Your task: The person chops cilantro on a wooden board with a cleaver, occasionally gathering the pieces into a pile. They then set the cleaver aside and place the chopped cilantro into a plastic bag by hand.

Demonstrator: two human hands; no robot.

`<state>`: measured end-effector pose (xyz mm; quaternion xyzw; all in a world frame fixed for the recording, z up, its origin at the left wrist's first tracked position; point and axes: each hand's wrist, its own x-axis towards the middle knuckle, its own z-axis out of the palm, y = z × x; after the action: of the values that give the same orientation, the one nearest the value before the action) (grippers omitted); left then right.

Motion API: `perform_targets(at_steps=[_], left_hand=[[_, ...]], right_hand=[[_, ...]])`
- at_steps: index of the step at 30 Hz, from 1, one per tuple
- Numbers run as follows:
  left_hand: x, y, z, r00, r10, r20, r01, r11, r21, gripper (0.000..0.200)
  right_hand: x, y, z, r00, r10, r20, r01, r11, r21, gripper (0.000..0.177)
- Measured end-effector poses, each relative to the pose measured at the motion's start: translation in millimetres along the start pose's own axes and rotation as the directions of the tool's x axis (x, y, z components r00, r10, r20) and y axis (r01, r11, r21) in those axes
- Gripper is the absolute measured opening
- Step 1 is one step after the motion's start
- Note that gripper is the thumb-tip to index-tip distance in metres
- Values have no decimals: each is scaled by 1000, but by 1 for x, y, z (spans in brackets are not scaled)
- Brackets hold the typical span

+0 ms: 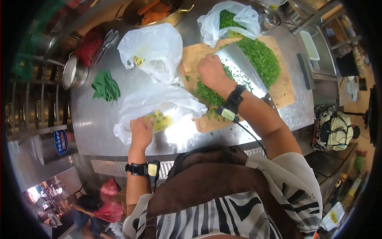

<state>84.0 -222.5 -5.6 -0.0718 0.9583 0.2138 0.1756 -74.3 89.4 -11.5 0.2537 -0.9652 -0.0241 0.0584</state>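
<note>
My left hand [141, 129] is at the near side of a white plastic bag [159, 97] with a yellow label [162, 122], its fingers against the plastic beside the label. On the wooden cutting board [284, 89], my right hand [215, 73] is closed over chopped greens at the left edge of a wide cleaver blade [238, 63]; what its fingers hold is hidden. The cleaver lies flat, its dark handle [270, 102] toward the near right. A large pile of chopped greens [260, 59] spreads along the board's far right, beyond the blade.
Another white bag [151, 46] lies behind the first. An open bag of greens [229, 22] stands past the board. Leafy greens [106, 85] and a metal pot [75, 71] are at left. A brass-colored pan [153, 18] stands at the back, a sink [318, 51] at right.
</note>
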Motion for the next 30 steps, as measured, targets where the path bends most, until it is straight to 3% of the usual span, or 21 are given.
perform_targets(at_steps=[1, 3, 4, 6, 9, 10, 12, 15, 16, 18, 22, 24, 25, 27, 30], left_hand=[[-13, 4, 2, 1000, -1, 9, 1, 1000, -3, 39], [-37, 10, 3, 974, 171, -150, -195, 967, -163, 43], [-46, 14, -2, 974, 171, -150, -196, 966, -168, 43], [-61, 21, -12, 988, 150, -35, -153, 928, -339, 44], [-70, 9, -1, 995, 64, -70, -85, 935, -345, 45], [-70, 9, 0, 995, 60, -75, -82, 936, -342, 45], [-73, 13, 2, 998, 58, -19, -61, 926, -372, 45], [-74, 27, 1, 992, 127, -20, -126, 930, -345, 43], [-74, 32, 0, 988, 150, -47, -157, 930, -334, 42], [-74, 36, 2, 990, 133, -54, -143, 931, -335, 41], [-81, 40, 6, 988, 148, -45, -154, 927, -343, 40], [-84, 35, 13, 985, 163, -55, -172, 921, -349, 39], [-84, 34, 15, 982, 176, -71, -190, 917, -351, 39], [-84, 37, 17, 975, 199, -95, -220, 921, -320, 38], [-82, 46, 23, 966, 236, -108, -259, 915, -310, 36]], right_hand=[[-2, 0, 1, 1000, 1, 10, -1, 1000, 0, 8], [-2, 5, -3, 994, 49, -102, -35, 991, 132, 6], [-5, 5, -8, 994, 47, -99, -35, 991, 128, 6], [-16, 0, -19, 1000, 15, 19, -21, 919, 394, 9], [-25, -13, -11, 999, -14, -47, 34, 884, 467, 10], [-22, -16, -4, 999, -18, -52, 40, 882, 470, 10], [-10, -25, 13, 950, -44, -310, 180, 886, 426, 5], [8, -38, 35, 934, -29, -355, 157, 928, 337, 8], [12, -41, 34, 934, -31, -355, 161, 926, 342, 8], [11, -42, 35, 988, -29, -152, 76, 947, 313, 10], [-7, -26, 1, 991, -122, -59, 135, 938, 321, 9], [-31, -18, -23, 967, -25, -255, 166, 819, 549, 6], [-47, -15, -30, 967, -19, -254, 159, 823, 546, 6], [-83, -12, -42, 971, 147, -191, 39, 688, 725, 6], [-131, -30, -28, 989, 118, -88, -4, 617, 787, 5]])
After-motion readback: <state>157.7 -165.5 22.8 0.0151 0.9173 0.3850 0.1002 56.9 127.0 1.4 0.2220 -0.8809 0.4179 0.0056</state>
